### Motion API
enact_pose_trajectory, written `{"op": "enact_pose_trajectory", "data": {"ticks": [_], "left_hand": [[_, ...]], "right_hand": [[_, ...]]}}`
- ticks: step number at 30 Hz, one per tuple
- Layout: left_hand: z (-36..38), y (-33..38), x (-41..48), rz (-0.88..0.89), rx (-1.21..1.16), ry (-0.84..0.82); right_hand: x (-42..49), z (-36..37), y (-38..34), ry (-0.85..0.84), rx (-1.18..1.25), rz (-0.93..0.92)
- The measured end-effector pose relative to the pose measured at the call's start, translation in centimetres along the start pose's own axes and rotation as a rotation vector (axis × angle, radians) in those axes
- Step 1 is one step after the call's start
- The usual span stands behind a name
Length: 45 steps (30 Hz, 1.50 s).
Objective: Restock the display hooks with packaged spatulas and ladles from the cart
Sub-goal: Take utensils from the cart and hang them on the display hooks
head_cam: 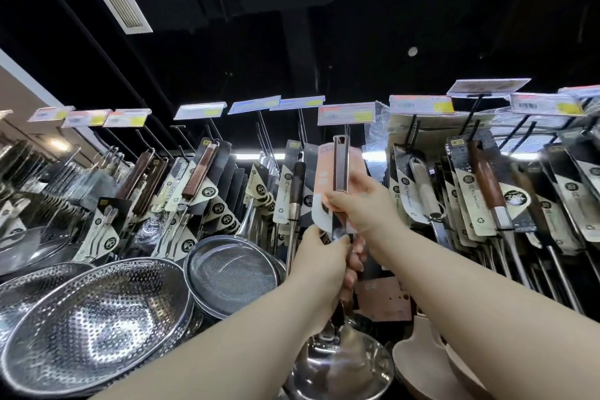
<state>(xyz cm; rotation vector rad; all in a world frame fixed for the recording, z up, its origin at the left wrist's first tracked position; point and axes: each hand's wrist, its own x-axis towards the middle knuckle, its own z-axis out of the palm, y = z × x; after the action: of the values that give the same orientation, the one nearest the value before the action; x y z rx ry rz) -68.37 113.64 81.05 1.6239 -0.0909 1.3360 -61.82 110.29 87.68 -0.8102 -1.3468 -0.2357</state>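
A steel ladle with a pink card [334, 179] around its handle is held upright in front of the display. My right hand [363, 205] pinches the card and handle from the right. Lower down, my left hand [321, 263] grips the handle, and the shiny bowl [341, 364] hangs below it near the bottom edge. The handle's top reaches up just under a price tag [345, 114] on a display hook. Packaged spatulas and ladles hang on the hooks to the left [199, 179] and right [487, 192].
Perforated steel colanders [94, 318] and mesh strainers [230, 273] are stacked at the lower left. Pale wooden spatula heads [431, 364] lie at the lower right. A row of price tags [422, 104] tops the hooks. Black ceiling above.
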Motion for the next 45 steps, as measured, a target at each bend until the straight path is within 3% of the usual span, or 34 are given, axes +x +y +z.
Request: {"op": "enact_pose_trajectory", "data": {"ticks": [5, 11, 21, 31, 45], "left_hand": [[-0.4, 0.0, 1.1, 0.031, 0.031, 0.012], [0.5, 1.3, 2.1, 0.054, 0.035, -0.044], [0.2, 2.0, 3.1, 0.059, 0.087, -0.096], [0.3, 1.3, 3.7, 0.173, 0.157, -0.061], [1.3, 2.8, 6.6, 0.131, 0.188, -0.072]], "right_hand": [[1.2, 0.1, -0.1, 0.011, -0.202, -0.031], [3.0, -0.7, -0.4, 0.015, -0.078, -0.017], [4.1, -0.7, -0.5, 0.024, -0.172, -0.07], [4.2, -0.3, -0.4, 0.181, -0.221, -0.333], [6.4, -1.8, -1.1, 0.164, -0.206, -0.175]]}}
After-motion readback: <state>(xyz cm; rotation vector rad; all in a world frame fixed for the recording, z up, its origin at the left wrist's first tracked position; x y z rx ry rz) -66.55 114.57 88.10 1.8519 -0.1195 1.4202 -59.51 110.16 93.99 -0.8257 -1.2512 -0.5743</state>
